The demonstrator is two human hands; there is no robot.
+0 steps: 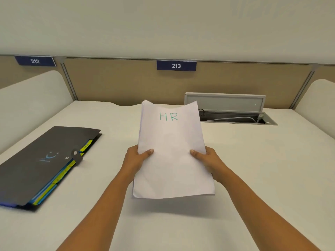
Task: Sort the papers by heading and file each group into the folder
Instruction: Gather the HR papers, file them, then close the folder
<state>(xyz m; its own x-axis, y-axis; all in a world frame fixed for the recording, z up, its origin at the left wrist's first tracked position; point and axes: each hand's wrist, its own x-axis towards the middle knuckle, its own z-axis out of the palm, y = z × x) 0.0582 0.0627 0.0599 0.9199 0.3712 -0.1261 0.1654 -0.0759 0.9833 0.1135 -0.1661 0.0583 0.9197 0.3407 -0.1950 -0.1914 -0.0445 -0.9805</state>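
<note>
Papers (172, 142) are being held as one stack above the middle of the desk (253, 169), with the top sheet showing "HR" in green. Left hand (137, 160) is gripping the stack's left edge, thumb lying on top. Right hand (206, 160) is gripping the right edge likewise. Folder (41, 160), dark with yellow and blue tabs poking out, is lying flat on the desk, well apart to the left. Behind the stack, a cable hatch (230, 113) is standing open.
</note>
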